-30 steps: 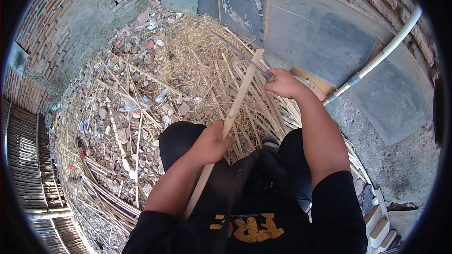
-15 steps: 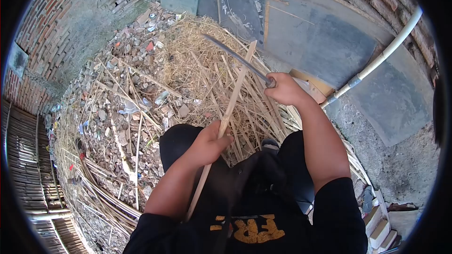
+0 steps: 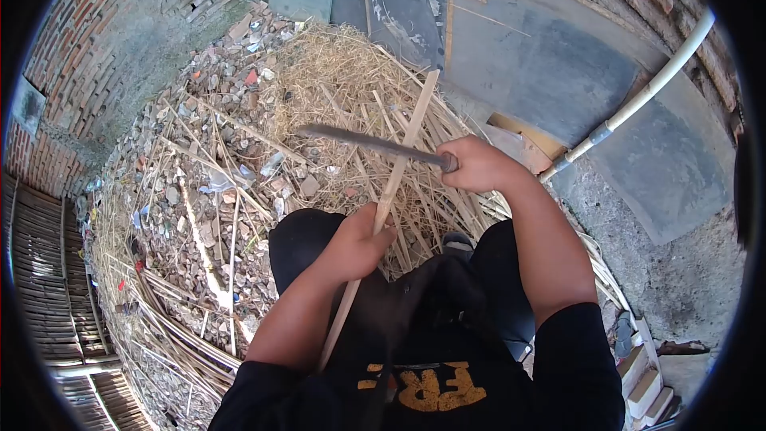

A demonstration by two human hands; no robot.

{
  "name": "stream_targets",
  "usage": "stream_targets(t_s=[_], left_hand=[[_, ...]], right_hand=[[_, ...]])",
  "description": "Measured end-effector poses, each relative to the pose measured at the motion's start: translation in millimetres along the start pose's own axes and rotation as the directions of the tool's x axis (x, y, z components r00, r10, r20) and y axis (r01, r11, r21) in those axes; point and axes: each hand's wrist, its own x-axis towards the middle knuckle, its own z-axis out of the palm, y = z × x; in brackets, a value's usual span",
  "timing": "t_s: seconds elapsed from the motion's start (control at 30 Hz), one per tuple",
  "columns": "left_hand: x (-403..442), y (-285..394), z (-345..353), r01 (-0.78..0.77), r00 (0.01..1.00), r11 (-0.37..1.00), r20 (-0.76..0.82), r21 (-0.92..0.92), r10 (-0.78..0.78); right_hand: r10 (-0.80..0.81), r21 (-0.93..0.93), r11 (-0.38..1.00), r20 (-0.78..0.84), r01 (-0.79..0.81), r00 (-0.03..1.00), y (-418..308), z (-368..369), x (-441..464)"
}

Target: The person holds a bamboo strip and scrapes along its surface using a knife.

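Note:
My left hand (image 3: 359,243) is wrapped round the lower middle of a pale bamboo strip (image 3: 416,121), which slants up and away from my lap. The strip's lower end lies along my left forearm and shirt. In my right hand (image 3: 477,164) is the handle of a machete (image 3: 351,137), its long dark blade pointing left. The blade crosses over the strip above my left hand; whether it touches the strip I cannot tell. Below both hands are my knees, with a pile of bamboo strips and shavings (image 3: 327,72) just beyond them.
Rubble (image 3: 231,124) with scattered sticks covers the ground to the left. A brick wall (image 3: 104,48) rises behind it. Grey boards (image 3: 535,56) lean at the back right, with a pale pole (image 3: 658,84) in front. Wooden blocks (image 3: 645,387) lie at lower right.
The machete's blade has swung down and left, from pointing up-left to lying nearly level across the strip. My right hand has shifted slightly left and down; my left hand stays nearly still.

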Motion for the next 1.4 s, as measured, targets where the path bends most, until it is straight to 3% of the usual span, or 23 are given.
stream_targets(t_s=[0.1, 0.17, 0.2, 0.23, 0.33, 0.43, 0.47, 0.53, 0.67, 0.7, 0.77, 0.83, 0.87, 0.93, 1.07, 1.17, 1.27, 1.33, 1.4], left_hand=[[1.9, -0.8, 3.9, 0.014, 0.999, 0.982, -0.035, 0.190, -0.008], [-0.6, 4.8, 4.3, 0.084, 0.996, 0.948, -0.058, 0.308, -0.070], [-1.2, 6.3, 3.7, 0.090, 0.996, 0.948, -0.052, 0.305, -0.078], [-1.2, 7.6, 2.4, 0.095, 0.995, 0.949, -0.051, 0.300, -0.083], [-1.5, 2.5, 0.5, 0.061, 0.996, 0.976, -0.074, 0.209, -0.047], [2.5, -15.4, 2.9, -0.035, 0.993, 0.990, -0.106, 0.138, 0.050], [2.8, -20.2, 4.7, -0.073, 0.989, 0.990, -0.118, 0.122, 0.088], [1.5, -17.2, 2.8, 0.006, 0.997, 0.992, -0.077, 0.126, 0.004], [0.8, -12.0, 0.0, -0.001, 0.998, 0.999, -0.067, 0.043, 0.003], [1.8, -10.8, -0.9, 0.003, 0.997, 0.999, -0.073, 0.034, 0.000], [0.3, -10.8, 0.2, 0.023, 0.997, 1.000, -0.076, 0.014, -0.021], [2.7, -20.1, 3.9, -0.036, 0.994, 0.992, -0.096, 0.120, 0.048], [2.5, -23.5, 5.4, -0.065, 0.991, 0.983, -0.107, 0.171, 0.084], [4.6, -17.4, 1.9, -0.032, 0.994, 0.994, -0.101, 0.109, 0.043], [5.1, -4.8, 0.9, -0.046, 0.989, 0.999, -0.142, -0.022, 0.043], [1.5, -6.0, 2.8, -0.042, 0.994, 0.973, -0.105, -0.226, 0.019], [3.8, -7.5, 1.8, 0.023, 0.995, 0.999, -0.099, 0.047, -0.018], [11.5, -25.1, 2.5, 0.023, 0.994, 0.999, -0.105, 0.048, -0.017], [18.0, -24.7, 4.3, -0.019, 0.994, 0.999, -0.109, -0.035, 0.016]], right_hand=[[-0.087, -0.199, 0.974, 0.109, 0.108, 0.990, -16.2, 13.7, -1.1], [-0.015, -0.036, 0.999, 0.013, 0.015, 1.000, 3.4, 12.4, 12.3], [0.025, 0.041, 0.999, -0.031, -0.024, 0.999, 18.8, 11.3, 22.1], [0.005, 0.060, 0.998, -0.180, 0.006, 0.984, 24.0, 11.6, 28.6], [0.080, 0.051, 0.996, -0.105, -0.075, 0.991, 4.3, 4.3, 20.9], [-0.131, -0.151, 0.979, 0.036, 0.135, 0.991, -14.4, 15.5, 3.9], [-0.092, -0.084, 0.992, 0.062, 0.097, 0.994, -12.0, 15.6, 6.6], [-0.010, 0.051, 0.999, 0.125, 0.003, 0.992, 1.1, 13.3, 14.4], [-0.003, 0.030, 1.000, -0.152, 0.007, 0.988, 16.3, 14.3, 29.2], [0.031, 0.094, 0.995, -0.131, -0.019, 0.991, 8.6, 15.2, 25.1], [-0.055, -0.044, 0.997, 0.005, 0.055, 0.998, -19.4, 16.9, 11.9], [-0.137, -0.248, 0.957, 0.078, 0.152, 0.987, -24.9, 28.5, 10.1], [-0.125, -0.143, 0.980, 0.124, 0.142, 0.984, -17.6, 29.1, 16.0], [-0.113, 0.071, 0.992, 0.206, 0.100, 0.972, -3.9, 22.9, 27.3], [-0.142, 0.013, 0.990, 0.062, 0.141, 0.988, -10.2, 29.4, 27.4], [-0.166, -0.089, 0.983, -0.045, 0.162, 0.985, -27.4, 25.8, 11.5], [-0.143, -0.144, 0.980, -0.033, 0.137, 0.989, -26.1, 25.2, 7.1], [-0.125, -0.074, 0.989, 0.034, 0.127, 0.992, -13.2, 22.1, 18.1], [-0.143, -0.040, 0.989, -0.016, 0.142, 0.990, -14.7, 25.7, 21.5]])
